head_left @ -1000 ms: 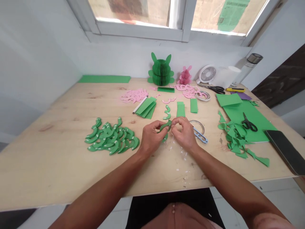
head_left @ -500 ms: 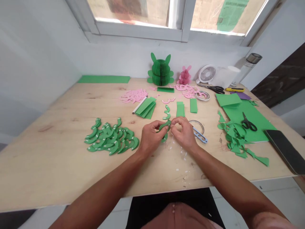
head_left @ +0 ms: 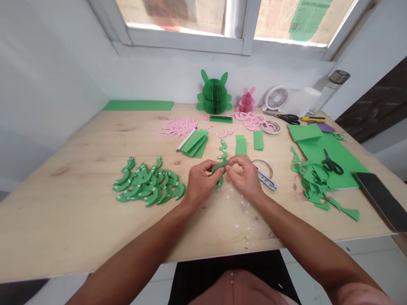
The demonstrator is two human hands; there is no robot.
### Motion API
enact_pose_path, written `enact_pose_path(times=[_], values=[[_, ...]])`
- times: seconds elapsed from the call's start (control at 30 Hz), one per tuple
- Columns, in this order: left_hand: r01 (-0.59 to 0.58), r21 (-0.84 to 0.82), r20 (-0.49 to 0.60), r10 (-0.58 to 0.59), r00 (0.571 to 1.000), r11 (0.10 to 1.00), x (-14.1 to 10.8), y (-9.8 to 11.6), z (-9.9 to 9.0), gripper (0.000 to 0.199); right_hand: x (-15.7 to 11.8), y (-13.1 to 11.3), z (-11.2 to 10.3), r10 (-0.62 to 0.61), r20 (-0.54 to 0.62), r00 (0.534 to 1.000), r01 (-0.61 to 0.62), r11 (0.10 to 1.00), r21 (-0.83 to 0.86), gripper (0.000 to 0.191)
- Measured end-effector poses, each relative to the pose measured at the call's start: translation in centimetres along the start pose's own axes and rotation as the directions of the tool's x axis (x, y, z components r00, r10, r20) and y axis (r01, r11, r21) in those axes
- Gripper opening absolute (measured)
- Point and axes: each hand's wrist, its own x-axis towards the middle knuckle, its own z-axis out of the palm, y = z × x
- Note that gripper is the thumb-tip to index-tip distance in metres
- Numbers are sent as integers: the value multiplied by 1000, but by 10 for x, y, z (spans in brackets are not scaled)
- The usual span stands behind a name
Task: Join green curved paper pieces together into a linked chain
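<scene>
Between both hands is a curved green paper piece [head_left: 219, 165], raised just off the table. My left hand [head_left: 202, 179] is closed on its left part. The fingertips of my right hand [head_left: 244, 177] pinch together at its right end; whether they hold the paper itself or a bit of tape there is too small to tell. Beyond the fingers lies a wavy green paper strip [head_left: 223, 149] with white marks. Left of my left hand is a heap of curved green paper pieces [head_left: 148, 182], many bearing small white strips. A blue cutter [head_left: 267, 180] and a tape ring [head_left: 269, 164] lie beside my right hand.
Green scraps [head_left: 314, 184], black scissors [head_left: 332, 163] and a phone [head_left: 381, 199] lie at the right. Folded green papers [head_left: 195, 143], pink paper pieces [head_left: 178, 127] and a tape roll [head_left: 269, 127] are farther back. Green [head_left: 215, 95] and pink [head_left: 246, 101] paper figures stand by the wall.
Both hands stay almost in place. The curved green piece has tilted slightly, and my right fingertips have shifted a little at its right end.
</scene>
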Motion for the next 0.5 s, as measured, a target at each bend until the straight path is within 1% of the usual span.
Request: enact_pose_path(times=[0.2, 0.5], values=[[15, 2, -3, -15, 1000, 1000, 0, 1, 0, 12, 0, 0, 0, 4, -8, 1000, -4, 1000, -3, 3], [7, 9, 12, -7, 1000, 1000, 1, 0, 1, 12, 0, 0, 1, -15, -10, 1000, 15, 1000, 3, 5]])
